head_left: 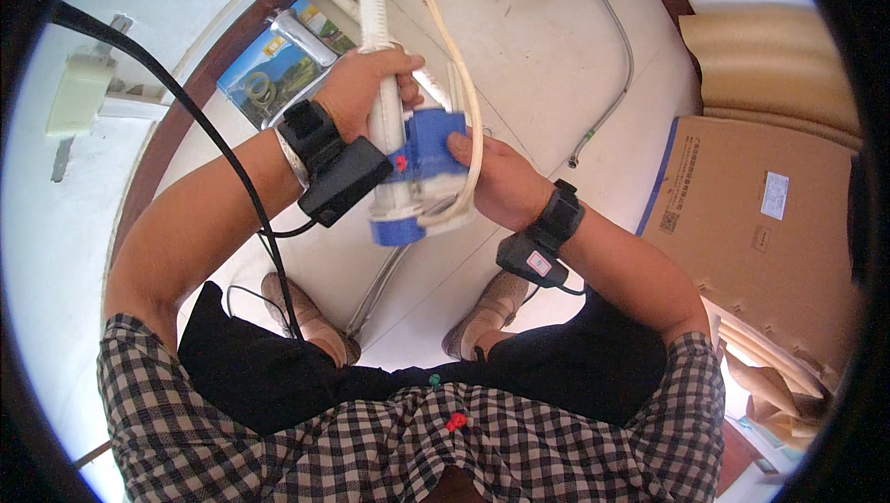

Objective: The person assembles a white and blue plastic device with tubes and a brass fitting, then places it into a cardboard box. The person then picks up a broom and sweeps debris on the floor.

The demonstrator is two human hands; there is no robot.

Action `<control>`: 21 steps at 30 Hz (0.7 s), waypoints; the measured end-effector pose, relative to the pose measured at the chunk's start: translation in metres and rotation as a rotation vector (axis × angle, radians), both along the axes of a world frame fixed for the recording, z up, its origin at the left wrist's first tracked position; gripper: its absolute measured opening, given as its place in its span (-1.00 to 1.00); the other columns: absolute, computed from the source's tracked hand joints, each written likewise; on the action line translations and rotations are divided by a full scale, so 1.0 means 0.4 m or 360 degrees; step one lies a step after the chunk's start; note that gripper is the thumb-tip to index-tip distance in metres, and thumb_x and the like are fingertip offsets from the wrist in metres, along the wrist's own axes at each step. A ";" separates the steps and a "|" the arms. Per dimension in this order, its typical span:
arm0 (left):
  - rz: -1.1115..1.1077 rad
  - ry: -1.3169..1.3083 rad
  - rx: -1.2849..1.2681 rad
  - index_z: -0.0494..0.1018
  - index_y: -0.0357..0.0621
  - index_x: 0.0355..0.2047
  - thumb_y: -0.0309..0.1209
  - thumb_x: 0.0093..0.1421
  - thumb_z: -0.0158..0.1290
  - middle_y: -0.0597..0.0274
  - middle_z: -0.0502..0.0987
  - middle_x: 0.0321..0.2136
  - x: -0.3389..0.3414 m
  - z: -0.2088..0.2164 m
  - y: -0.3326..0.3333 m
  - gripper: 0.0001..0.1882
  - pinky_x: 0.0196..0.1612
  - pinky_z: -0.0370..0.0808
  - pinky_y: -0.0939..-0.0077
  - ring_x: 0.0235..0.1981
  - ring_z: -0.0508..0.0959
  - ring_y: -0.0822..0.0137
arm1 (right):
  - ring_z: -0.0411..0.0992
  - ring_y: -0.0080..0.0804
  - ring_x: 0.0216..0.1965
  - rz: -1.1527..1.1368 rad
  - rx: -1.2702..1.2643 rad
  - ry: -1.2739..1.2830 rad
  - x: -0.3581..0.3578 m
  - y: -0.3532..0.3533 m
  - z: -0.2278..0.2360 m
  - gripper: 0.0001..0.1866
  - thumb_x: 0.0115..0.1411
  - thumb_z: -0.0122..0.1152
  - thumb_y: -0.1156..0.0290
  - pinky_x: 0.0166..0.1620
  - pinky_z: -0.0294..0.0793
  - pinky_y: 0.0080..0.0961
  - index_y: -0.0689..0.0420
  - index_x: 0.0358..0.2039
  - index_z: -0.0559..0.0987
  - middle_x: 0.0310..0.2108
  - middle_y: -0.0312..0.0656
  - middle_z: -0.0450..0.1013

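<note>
Both hands are at a plumbing-like fitting (436, 137), which has blue and clear plastic parts around a long white tube (371, 2). My left hand (357, 90) is closed round the white tube just above the blue part. My right hand (505, 178) grips the blue and clear body from the right, its thumb on the blue face; its other fingers are partly hidden. A thin cream hose (454, 49) curves down past the right thumb to the lower part of the fitting. Below, the body ends in a blue cap (397, 231).
A sheet with a landscape picture (278, 67) lies on the floor at the left, with a silver tube (304, 38) on it. At the right, a braided metal hose (630, 49) curves near a cardboard box (742, 225). A black cable (185, 95) hangs across the left side.
</note>
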State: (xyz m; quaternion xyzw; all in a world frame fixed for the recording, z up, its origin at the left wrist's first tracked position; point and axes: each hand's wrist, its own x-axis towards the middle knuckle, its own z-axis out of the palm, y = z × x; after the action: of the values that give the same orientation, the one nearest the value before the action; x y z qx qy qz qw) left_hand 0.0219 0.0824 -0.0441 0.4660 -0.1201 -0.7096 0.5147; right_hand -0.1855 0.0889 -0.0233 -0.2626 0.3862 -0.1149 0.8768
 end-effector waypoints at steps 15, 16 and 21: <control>0.0194 -0.0211 -0.0019 0.33 -0.10 -0.27 -0.39 0.14 0.23 0.37 0.38 -0.61 0.002 0.002 -0.012 -0.72 -0.37 0.49 0.52 -0.59 0.41 0.47 | 0.52 -0.50 -0.25 0.0346 -0.1020 0.0618 -0.013 -0.009 0.016 -0.44 -0.05 0.52 0.25 -0.13 0.53 -0.51 0.30 -0.09 0.54 -0.26 -0.15 0.58; 0.0211 -0.0222 -0.0008 0.33 -0.10 -0.26 -0.39 0.14 0.23 0.37 0.38 -0.61 0.000 0.002 -0.013 -0.72 -0.38 0.49 0.54 -0.60 0.41 0.47 | 0.52 -0.50 -0.25 0.0332 -0.1032 0.0616 -0.012 -0.006 0.015 -0.43 -0.05 0.52 0.24 -0.13 0.53 -0.51 0.30 -0.10 0.54 -0.26 -0.15 0.58; 0.0197 -0.0056 -0.0013 0.32 -0.09 -0.30 -0.46 0.14 0.19 0.38 0.36 -0.61 0.001 -0.001 -0.010 -0.76 -0.41 0.46 0.56 -0.60 0.40 0.48 | 0.53 -0.50 -0.23 0.0414 -0.0882 0.0553 -0.024 -0.023 0.017 -0.40 -0.06 0.53 0.22 -0.11 0.53 -0.52 0.33 -0.08 0.53 -0.24 -0.12 0.57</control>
State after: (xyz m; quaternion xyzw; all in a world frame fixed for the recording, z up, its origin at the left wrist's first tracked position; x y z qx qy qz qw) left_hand 0.0222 0.0785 -0.0446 0.4829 -0.1030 -0.6677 0.5571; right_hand -0.1952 0.0798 -0.0164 -0.5532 0.4471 -0.0563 0.7007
